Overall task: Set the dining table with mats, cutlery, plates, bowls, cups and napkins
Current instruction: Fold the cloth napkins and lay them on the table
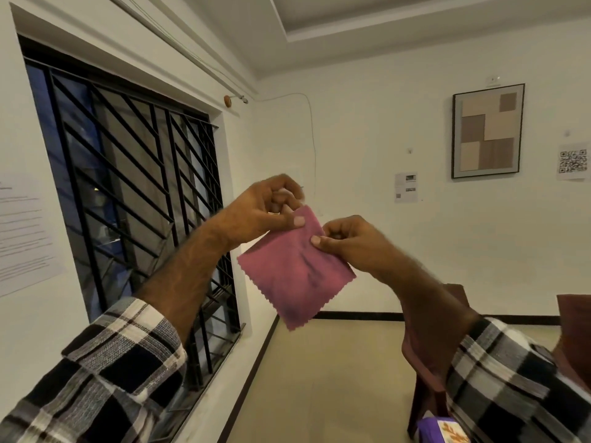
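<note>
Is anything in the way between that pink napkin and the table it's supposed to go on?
Cannot tell: no table shows. Both the left hand and the right hand pinch the pink napkin by its upper edge, up in open air.

**The Floor and What Stands on It**

The floor (335,378) is light tan and smooth. It runs back to the white walls. A thin dark strip (358,315) goes along the bottom of the far wall, and another one runs along the wall under the window.

A dark brown chair (422,394) stands on the floor at the right side. One of its legs comes down to the floor near the bottom edge of the view. Part of the chair is hidden behind a checked sleeve.

Low down beside the chair leg is a purple box (439,431) with an orange picture on it. What it sits on cannot be seen.
</note>
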{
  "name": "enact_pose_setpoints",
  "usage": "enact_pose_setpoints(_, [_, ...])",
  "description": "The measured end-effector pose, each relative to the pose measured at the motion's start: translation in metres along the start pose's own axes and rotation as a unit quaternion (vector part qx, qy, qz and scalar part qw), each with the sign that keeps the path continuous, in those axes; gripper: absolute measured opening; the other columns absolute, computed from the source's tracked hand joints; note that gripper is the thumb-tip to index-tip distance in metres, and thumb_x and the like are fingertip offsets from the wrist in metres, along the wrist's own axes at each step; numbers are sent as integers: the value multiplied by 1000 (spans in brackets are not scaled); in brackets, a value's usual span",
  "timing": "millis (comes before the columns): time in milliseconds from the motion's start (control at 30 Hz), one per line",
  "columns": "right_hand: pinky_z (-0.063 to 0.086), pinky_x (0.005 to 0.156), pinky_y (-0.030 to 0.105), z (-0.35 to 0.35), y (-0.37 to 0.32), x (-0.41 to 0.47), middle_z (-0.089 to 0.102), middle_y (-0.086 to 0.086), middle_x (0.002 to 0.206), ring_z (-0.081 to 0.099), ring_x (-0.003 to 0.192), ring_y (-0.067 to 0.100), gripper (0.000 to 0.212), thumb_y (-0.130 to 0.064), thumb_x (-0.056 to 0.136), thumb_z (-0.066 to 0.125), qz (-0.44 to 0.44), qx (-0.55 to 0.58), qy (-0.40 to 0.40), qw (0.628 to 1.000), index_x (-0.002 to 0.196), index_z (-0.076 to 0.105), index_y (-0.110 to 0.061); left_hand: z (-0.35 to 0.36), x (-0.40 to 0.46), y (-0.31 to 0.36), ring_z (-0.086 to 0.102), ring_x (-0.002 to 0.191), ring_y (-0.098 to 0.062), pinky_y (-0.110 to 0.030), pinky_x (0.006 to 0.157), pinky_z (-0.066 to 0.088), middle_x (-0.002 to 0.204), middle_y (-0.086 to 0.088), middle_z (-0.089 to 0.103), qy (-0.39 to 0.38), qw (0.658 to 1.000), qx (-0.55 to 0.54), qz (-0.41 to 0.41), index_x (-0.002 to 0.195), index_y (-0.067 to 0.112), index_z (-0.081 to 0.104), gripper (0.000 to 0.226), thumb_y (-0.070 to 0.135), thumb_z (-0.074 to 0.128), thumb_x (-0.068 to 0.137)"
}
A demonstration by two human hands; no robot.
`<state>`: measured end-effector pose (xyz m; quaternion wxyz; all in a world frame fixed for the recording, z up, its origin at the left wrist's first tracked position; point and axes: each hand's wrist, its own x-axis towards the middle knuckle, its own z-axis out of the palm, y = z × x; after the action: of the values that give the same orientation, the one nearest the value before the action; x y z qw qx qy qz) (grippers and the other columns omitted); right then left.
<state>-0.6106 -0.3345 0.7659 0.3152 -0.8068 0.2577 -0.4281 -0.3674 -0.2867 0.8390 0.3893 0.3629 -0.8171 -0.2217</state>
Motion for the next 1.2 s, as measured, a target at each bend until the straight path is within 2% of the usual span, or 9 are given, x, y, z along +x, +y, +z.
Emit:
enact_pose_setpoints(67, [48, 66, 40, 1, 4, -2, 68, 17, 78, 58, 67, 25, 39, -43, 97, 73, 6, 24, 36, 999, 88, 74, -6, 1, -7, -17, 74, 101, -30, -44, 86, 62, 117, -12, 74, -16, 994, -32, -103, 129, 15, 60, 60, 25, 94, 80])
enact_pose_setpoints(167, [50, 71, 41, 0, 14, -5, 70, 12, 82, 63, 71, 23, 36, -41, 100, 70, 31, 55, 80, 995, 90, 73, -7, 10, -23, -50, 72, 108, -36, -49, 98, 60, 115, -16, 76, -73, 984, 15, -163, 118, 9, 75, 35, 24, 86, 88])
enact_pose_setpoints(367, [54, 57, 35, 10, 49, -30, 75, 9, 79, 71, 67, 22, 19, -29, 100, 73, 87, 82, 155, 981, 110, 64, -16, 52, -43, -89, 75, 99, -29, -38, 80, 64, 106, -12, 76, 158, 931, -292, -150, 111, 6, 71, 20, 15, 77, 94])
enact_pose_setpoints(467, [46, 48, 30, 26, 78, -51, 68, 13, 76, 63, 63, 26, 7, -14, 104, 65, 95, 96, 186, 973, 104, 61, -20, 95, -50, -109, 77, 82, -30, -40, 63, 64, 96, -14, 77, 265, 911, -259, -180, 107, 11, 52, 30, 12, 79, 95])
enact_pose_setpoints(567, [46, 56, 31, 47, 112, -78, 69, 15, 88, 58, 77, 30, 28, 2, 104, 50, 133, 157, 176, 963, 92, 73, -7, 137, -67, -140, 68, 69, -27, -38, 55, 55, 88, -14, 75, 300, 906, -234, -186, 103, 13, 47, 26, 9, 72, 100])
enact_pose_setpoints(700, [52, 59, 32, 71, 140, -118, 72, 14, 98, 63, 85, 30, 13, -8, 102, 63, 206, 249, 159, 933, 106, 73, -1, 169, -89, -174, 52, 75, -27, -33, 56, 43, 86, -14, 63, 300, 899, -255, -191, 92, 21, 49, 29, 4, 72, 96])
enact_pose_setpoints(867, [59, 66, 37, 94, 173, -164, 75, 8, 121, 73, 99, 28, 22, -10, 97, 70, 255, 326, 139, 900, 118, 73, -18, 220, -133, -183, 75, 104, -29, -43, 70, 60, 122, -7, 75, 181, 899, -319, -239, 118, 29, 56, 38, 20, 83, 93])
enact_pose_setpoints(1067, [57, 57, 31, 102, 200, -215, 78, 12, 95, 70, 83, 29, 30, 8, 94, 67, 304, 282, 176, 893, 92, 82, -17, 269, -154, -197, 76, 98, -17, -40, 87, 58, 100, -1, 82, 171, 921, -190, -295, 93, 16, 83, 25, -8, 77, 88])
enact_pose_setpoints(1200, [62, 77, 38, 89, 207, -246, 76, 13, 118, 74, 101, 29, 30, 2, 91, 72, 290, 398, 151, 857, 120, 75, -7, 293, -158, -179, 73, 116, -26, -43, 94, 63, 123, -4, 78, 93, 899, -316, -288, 119, 12, 81, 37, 6, 84, 83])
